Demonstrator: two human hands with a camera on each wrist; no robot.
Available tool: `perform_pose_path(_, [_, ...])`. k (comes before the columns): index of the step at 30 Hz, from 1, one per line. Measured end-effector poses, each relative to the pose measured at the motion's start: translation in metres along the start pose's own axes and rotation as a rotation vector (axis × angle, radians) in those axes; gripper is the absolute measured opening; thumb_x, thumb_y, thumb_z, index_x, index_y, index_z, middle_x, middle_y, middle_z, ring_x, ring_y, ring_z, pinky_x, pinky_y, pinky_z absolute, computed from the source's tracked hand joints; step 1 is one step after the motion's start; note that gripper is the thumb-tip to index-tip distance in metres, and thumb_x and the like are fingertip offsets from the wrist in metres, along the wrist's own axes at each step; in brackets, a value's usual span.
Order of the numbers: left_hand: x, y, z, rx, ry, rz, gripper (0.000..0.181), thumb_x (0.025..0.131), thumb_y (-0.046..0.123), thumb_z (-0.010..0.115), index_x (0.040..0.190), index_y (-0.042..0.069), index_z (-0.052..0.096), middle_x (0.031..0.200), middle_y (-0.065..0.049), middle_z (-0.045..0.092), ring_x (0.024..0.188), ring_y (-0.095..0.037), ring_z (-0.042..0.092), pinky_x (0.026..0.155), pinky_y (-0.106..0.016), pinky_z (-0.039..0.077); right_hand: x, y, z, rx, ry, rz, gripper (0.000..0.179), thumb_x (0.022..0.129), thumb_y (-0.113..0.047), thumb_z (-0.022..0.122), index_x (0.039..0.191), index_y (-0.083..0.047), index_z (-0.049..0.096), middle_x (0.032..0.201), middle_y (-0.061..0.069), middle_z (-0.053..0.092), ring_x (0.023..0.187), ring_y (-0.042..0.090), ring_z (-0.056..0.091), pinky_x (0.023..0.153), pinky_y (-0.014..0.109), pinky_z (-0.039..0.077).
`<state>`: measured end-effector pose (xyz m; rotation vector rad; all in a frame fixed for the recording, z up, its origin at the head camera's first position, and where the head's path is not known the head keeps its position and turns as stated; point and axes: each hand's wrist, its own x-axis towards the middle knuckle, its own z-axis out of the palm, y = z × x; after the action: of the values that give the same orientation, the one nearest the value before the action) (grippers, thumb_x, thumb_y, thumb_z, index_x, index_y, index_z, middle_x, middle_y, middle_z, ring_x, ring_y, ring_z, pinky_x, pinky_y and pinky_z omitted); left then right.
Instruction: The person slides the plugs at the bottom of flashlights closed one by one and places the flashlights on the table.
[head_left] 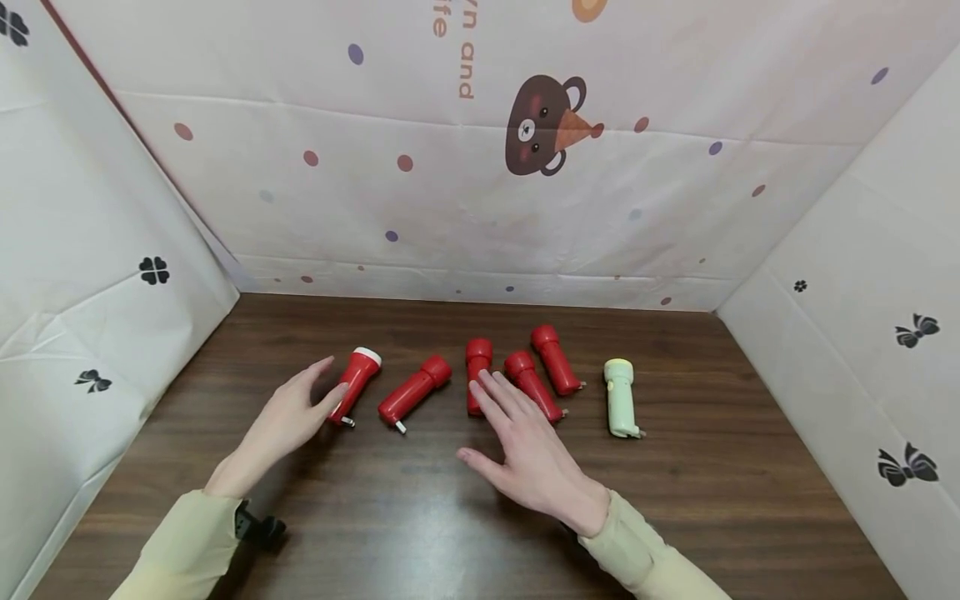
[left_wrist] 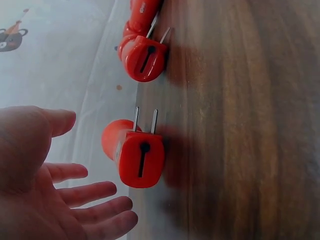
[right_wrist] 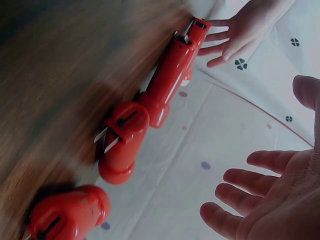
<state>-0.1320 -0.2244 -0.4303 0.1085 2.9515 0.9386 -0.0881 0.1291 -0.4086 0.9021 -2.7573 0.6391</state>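
Beyond both sets of fingers rises a white back sheet [head_left: 450,208] with coloured dots and a bear print [head_left: 528,150]; a left sheet [head_left: 67,192] and a right sheet [head_left: 840,275] flank them. Under the fingers lies the dark wood bench [head_left: 420,517], its far edge meeting the back sheet past the fingertips. Wood stretches between the two hands, and a broad strip runs rightward from the right fingers to the right sheet.

The right hand [head_left: 532,458] has its fingers extended, thumb spread wide, gripping nothing. The left hand [head_left: 288,412] is likewise loosely spread and holds nothing.

Just beside the left fingers lies a white-rimmed red flashlight [head_left: 358,379]; contact is unclear. Right of it, between the hands, is a plain red flashlight [head_left: 412,393]. Three more red flashlights [head_left: 557,360] lie beneath or just past the right fingertips. Farther right lies a pale green flashlight [head_left: 621,404]. Metal prongs [left_wrist: 154,121] stick out near the left fingers.
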Motion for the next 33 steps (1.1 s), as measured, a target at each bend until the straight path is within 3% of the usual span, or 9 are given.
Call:
perform_pose_path(12, [0.015, -0.002, 0.008, 0.004, -0.01, -0.041, 0.069, 0.105, 0.042, 0.059, 0.156, -0.002, 0.043, 0.153, -0.031, 0.053, 0.136, -0.048, 0.057, 0.113, -0.065, 0.047, 0.017, -0.015, 0.014, 0.029, -0.005, -0.035, 0.08, 0.095, -0.045, 0.075, 0.16, -0.009, 0.044, 0.168, 0.011, 0.043, 0.158, 0.034, 0.04, 0.127, 0.052, 0.04])
perform_pose_path(24, [0.026, 0.001, 0.013, 0.019, -0.012, -0.066, 0.07, 0.103, 0.041, 0.062, 0.152, -0.005, 0.046, 0.133, -0.03, 0.067, 0.115, -0.042, 0.068, 0.099, -0.058, 0.057, 0.03, -0.024, 0.026, 0.053, -0.02, -0.036, 0.078, 0.097, -0.046, 0.073, 0.16, -0.011, 0.044, 0.167, 0.011, 0.044, 0.157, 0.031, 0.042, 0.12, 0.056, 0.047])
perform_pose_path(33, [0.029, 0.004, 0.017, 0.004, -0.028, -0.074, 0.071, 0.1, 0.038, 0.067, 0.15, -0.008, 0.048, 0.143, -0.03, 0.062, 0.117, -0.042, 0.067, 0.101, -0.059, 0.057, 0.036, -0.027, 0.034, 0.07, -0.015, -0.038, 0.075, 0.097, -0.044, 0.074, 0.158, -0.009, 0.048, 0.165, 0.011, 0.047, 0.155, 0.03, 0.044, 0.124, 0.049, 0.044])
